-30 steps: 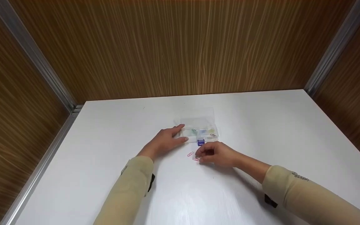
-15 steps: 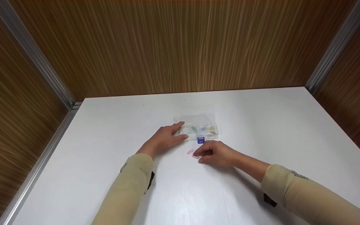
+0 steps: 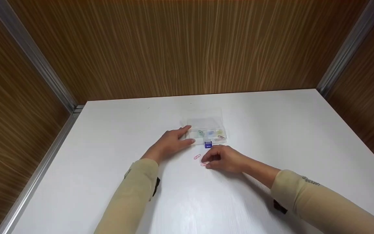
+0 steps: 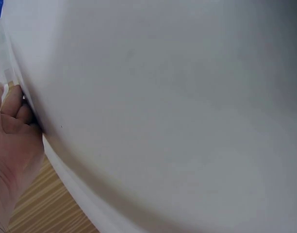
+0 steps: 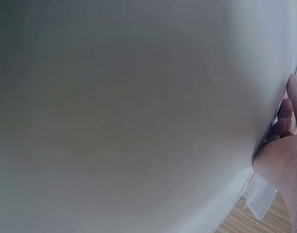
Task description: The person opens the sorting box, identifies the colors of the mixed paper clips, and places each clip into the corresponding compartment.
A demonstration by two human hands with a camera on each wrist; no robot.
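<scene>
Two beige sleeves come in from the near edge of my view, one on each forearm, over the white surface (image 3: 271, 130). Nearest to me, my right hand (image 3: 226, 159) rests low on that surface with its fingers curled inward, thumb and forefinger tips drawn together right at a small pink wire paper clip (image 3: 203, 164) that lies by my fingertips; I cannot tell whether this grip actually pinches the clip or only touches it. Just beyond and to the left, apart from my fingers, a second pink wire paper clip (image 3: 197, 157) lies flat on the surface. My left hand (image 3: 170, 143) lies a little farther out, its grip spread, fingers straight and relaxed, the tips touching the left end of the clear plastic compartment box (image 3: 208, 130). That box sits open near the middle of the surface, its clear lid folded back on the far side, a blue latch (image 3: 208, 144) on its near edge facing my right hand, and a few small coloured clips lie in its compartments, too small to sort out. Farthest away, brown wood-grain wall panels (image 3: 187, 48) with metal corner strips close in the surface on three sides.
</scene>
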